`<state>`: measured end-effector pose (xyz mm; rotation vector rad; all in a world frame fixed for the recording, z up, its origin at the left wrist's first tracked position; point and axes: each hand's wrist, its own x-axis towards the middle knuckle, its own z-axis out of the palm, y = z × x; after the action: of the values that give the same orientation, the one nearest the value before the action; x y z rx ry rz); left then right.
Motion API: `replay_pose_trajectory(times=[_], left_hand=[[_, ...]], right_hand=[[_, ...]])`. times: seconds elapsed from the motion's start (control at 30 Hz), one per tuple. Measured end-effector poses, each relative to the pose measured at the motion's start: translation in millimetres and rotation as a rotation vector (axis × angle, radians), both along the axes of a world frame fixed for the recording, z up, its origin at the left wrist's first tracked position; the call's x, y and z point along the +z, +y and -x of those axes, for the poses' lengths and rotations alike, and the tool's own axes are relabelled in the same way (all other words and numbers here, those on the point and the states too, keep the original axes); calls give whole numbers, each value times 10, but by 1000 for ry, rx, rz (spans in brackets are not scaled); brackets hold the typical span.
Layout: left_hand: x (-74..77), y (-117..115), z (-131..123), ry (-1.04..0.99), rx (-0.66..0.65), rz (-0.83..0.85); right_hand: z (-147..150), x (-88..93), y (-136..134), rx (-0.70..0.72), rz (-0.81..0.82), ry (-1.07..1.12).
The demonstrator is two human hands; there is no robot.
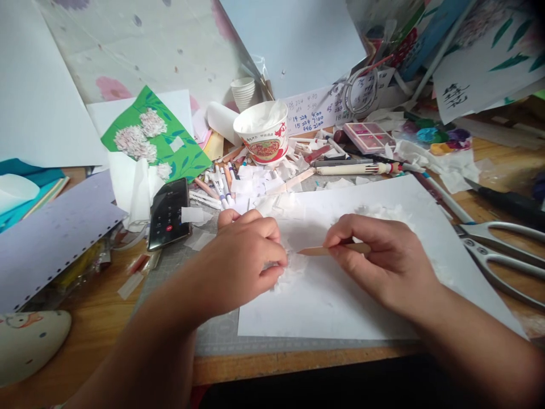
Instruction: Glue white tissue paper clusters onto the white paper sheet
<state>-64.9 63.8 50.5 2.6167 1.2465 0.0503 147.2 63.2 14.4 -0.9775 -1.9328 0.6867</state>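
A large white sheet of paper [293, 318] lies on a grey cutting mat [217, 332]. My right hand [383, 261] pinches a pointed wooden stick [310, 250], its tip aimed left at a ruffled cluster of white paper bits [293, 275] on the sheet. On the cluster's left side rests my left hand [251, 258], with curled fingers; what they grip, if anything, is hidden. More crumpled white paper pieces [283, 204] lie just beyond the left hand. Another white ruffled cluster [381, 211] shows behind the right hand.
A phone [169, 218] stands left of the mat, by a green card with raised flowers [155, 136]. Behind are a paper bowl [261, 133], scattered markers [223, 184] and a pink case [369, 138]. Scissors [502, 255] lie at the right.
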Motion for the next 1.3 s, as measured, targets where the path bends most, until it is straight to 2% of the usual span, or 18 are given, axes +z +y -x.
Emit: replay_pose_trajectory(times=[0.2,0.37,0.57,0.77,0.97,1.3], left_hand=[[19,4,2,-55,78,-23],[-10,17,-11,-42,61,21],[-9,30,-13,-23,16,78],[-3,27,10,5,-25,82],[8,18,19,28,-47,77],[21,45,67,39,-24,37]], right_hand=[[16,-26,1,86,-6,-51],[5,-58,-15,135,-2,-19],[-15,-49,-18,132,-26,10],[-24,9,5,7,14,21],[-1,-46,13,80,-19,-115],[-16,-55,-2,91,-31,-80]])
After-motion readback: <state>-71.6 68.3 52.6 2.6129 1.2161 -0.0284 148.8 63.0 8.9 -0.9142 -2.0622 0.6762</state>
